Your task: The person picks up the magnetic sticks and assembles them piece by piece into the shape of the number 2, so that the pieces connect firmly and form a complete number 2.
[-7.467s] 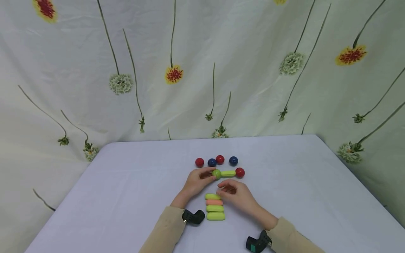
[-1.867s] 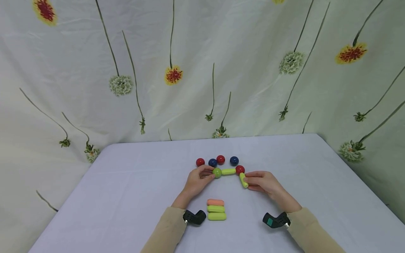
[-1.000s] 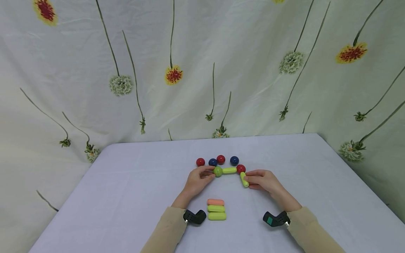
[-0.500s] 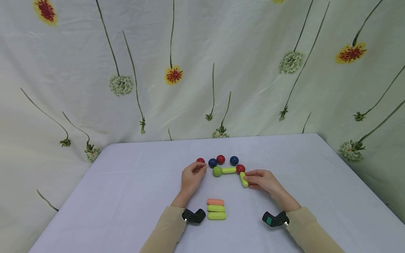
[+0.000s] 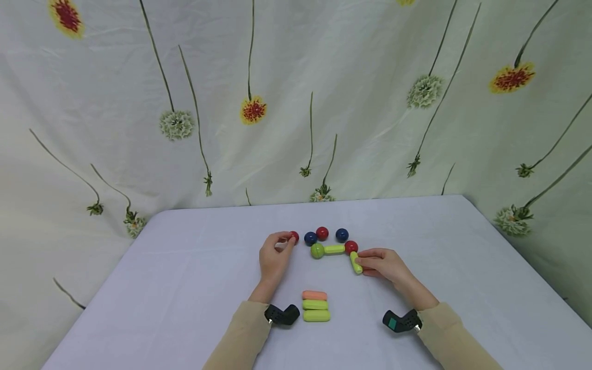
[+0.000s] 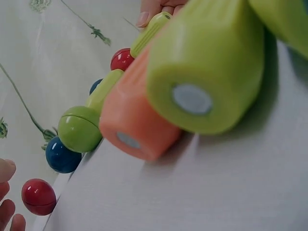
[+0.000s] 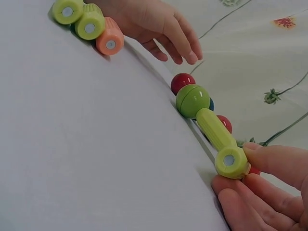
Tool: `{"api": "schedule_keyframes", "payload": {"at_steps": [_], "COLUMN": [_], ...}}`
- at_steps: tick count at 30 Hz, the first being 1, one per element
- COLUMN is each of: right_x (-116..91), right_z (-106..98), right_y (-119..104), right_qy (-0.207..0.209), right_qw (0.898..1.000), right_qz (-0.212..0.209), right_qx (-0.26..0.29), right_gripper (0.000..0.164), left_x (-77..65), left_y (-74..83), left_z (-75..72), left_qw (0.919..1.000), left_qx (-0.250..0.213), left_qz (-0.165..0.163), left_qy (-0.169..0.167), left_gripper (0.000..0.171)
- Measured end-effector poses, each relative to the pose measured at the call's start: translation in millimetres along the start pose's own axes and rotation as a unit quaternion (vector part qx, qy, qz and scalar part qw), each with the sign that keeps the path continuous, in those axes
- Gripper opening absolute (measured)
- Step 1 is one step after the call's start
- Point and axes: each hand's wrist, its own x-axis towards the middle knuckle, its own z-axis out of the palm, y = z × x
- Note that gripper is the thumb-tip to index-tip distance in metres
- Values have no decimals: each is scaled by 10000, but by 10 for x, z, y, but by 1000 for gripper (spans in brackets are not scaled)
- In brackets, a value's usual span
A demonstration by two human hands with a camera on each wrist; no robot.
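Fingers of right hand (image 5: 387, 264) pinched yellow-green rod (image 5: 354, 261), whose far end met red ball (image 5: 351, 246) on worktop (image 5: 208, 267); second rod (image 5: 334, 250) and green ball (image 5: 317, 251) lay leftward from it. Left hand (image 5: 274, 259) hung beside loose red ball (image 5: 295, 238), fingers parted, nothing grasped. Grey disc (image 7: 229, 160) in rod's near end suggested magnet, I judged remotely. Risks I saw: sideways tug on rod could break joint; left hand's careless nudge could roll loose ball off toward blue ball (image 5: 310, 238).

In the right wrist view's lower right, the edge cuts off the right hand (image 7: 276, 192), and a red ball (image 7: 255, 170) is mostly hidden.
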Motion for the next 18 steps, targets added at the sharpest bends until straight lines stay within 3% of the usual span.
{"api": "schedule_keyframes", "payload": {"at_steps": [6, 14, 18], "right_x": [11, -2, -7], "right_z": [10, 10, 10], "right_y": [13, 8, 3], "right_qy": [34, 41, 16], "right_qw": [10000, 10000, 10000], "right_qz": [-39, -51, -59], "right_qx": [-5, -28, -6], "right_gripper": [41, 41, 41], "left_x": [21, 2, -9], "left_y": [-7, 1, -5], "left_z": [-1, 3, -7], "left_qw": [9992, 9946, 9927], "left_qx": [254, 456, 528], "left_qz": [248, -69, -58], "left_qy": [-169, -929, -1084], "left_gripper": [20, 36, 37]}}
